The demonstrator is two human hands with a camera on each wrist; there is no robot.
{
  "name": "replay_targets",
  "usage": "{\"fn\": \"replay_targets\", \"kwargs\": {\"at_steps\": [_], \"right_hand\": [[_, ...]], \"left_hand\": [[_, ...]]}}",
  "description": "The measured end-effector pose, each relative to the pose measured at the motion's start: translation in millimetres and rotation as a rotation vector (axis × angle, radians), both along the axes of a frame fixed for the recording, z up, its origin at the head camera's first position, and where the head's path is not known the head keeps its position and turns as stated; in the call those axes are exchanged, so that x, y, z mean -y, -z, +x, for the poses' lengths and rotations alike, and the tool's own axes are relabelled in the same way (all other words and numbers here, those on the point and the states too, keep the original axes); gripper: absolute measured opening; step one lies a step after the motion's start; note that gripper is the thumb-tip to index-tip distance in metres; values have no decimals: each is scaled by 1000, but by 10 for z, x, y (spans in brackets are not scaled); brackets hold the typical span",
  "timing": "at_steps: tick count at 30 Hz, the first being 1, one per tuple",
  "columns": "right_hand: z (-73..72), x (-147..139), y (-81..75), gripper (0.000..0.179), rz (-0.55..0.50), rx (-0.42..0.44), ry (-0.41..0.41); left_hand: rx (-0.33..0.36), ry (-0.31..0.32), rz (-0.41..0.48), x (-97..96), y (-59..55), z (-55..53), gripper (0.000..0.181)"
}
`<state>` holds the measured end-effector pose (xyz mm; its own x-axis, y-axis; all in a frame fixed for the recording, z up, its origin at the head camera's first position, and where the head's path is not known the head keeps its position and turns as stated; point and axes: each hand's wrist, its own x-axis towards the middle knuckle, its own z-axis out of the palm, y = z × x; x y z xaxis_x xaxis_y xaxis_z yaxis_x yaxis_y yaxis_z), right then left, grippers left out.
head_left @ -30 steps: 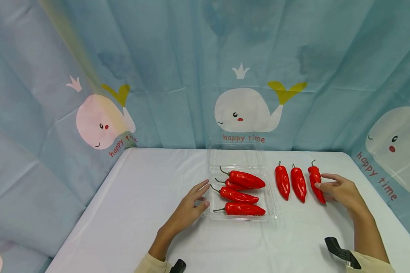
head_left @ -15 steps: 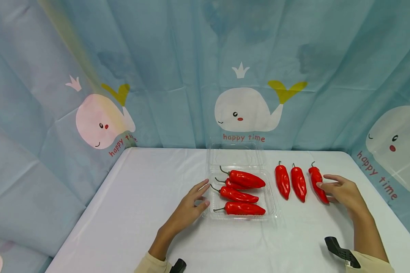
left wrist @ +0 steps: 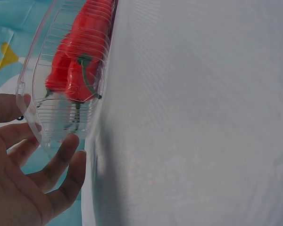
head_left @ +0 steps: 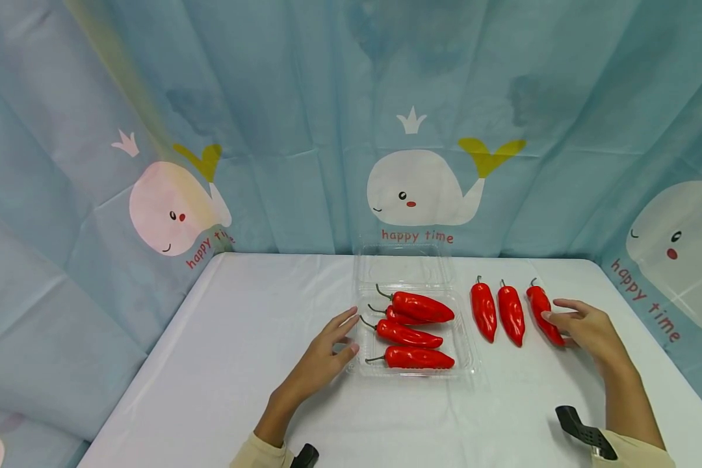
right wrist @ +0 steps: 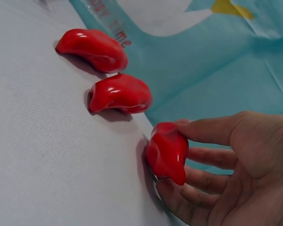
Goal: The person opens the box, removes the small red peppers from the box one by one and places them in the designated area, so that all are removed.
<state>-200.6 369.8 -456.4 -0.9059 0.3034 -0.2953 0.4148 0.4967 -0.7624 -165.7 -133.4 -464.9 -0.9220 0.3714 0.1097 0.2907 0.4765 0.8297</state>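
In the head view, my right hand [head_left: 585, 328] pinches the rightmost red pepper [head_left: 543, 315], thumb on one side and fingers on the other. The right wrist view shows the thumb on top of this pepper [right wrist: 167, 153], with fingers curling behind and below it. My left hand [head_left: 324, 357] lies at the left side of a clear plastic clamshell box [head_left: 465, 354], its fingers spread and relaxed. From the left wrist, the fingertips [left wrist: 71, 141] are right at the box's rim. Several red peppers [head_left: 409, 337] with green stems lie sideways inside the box.
Two more red peppers, one nearer the box [head_left: 483, 312] and one in the middle [head_left: 511, 315], lie between the box and my right hand. The box's lid [head_left: 403, 268] is folded back toward the blue whale-print curtain [head_left: 304, 195]. A white cloth [head_left: 240, 325] covers the table.
The pepper in my right hand has turned slightly, its lower tip shifting right and its stem end a little left. My right hand moved slightly right; my left hand stays put.
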Motion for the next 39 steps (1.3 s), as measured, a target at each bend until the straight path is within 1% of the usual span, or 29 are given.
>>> {"fn": "replay_targets", "kwargs": {"at_steps": [6, 13, 17, 24, 30, 35, 39], "right_hand": [[7, -2, -13, 85, 6, 5, 7], [-4, -1, -13, 86, 15, 5, -31], [-2, -1, -9, 85, 21, 1, -36], [17, 20, 10, 86, 8, -26, -50], [30, 33, 2, 87, 27, -45, -52], [35, 40, -17, 84, 48, -62, -51], [48, 72, -40, 79, 50, -95, -42]], "left_hand": [[-1, -1, -1, -2, -14, 7, 58], [-5, 1, 2, -5, -18, 4, 57], [-6, -1, -2, -6, -13, 4, 57], [0, -4, 2, -5, -7, 7, 57], [-1, 0, 2, -3, -9, 1, 58], [5, -2, 6, 1, -6, 7, 58], [1, 1, 7, -1, -4, 4, 58]]}}
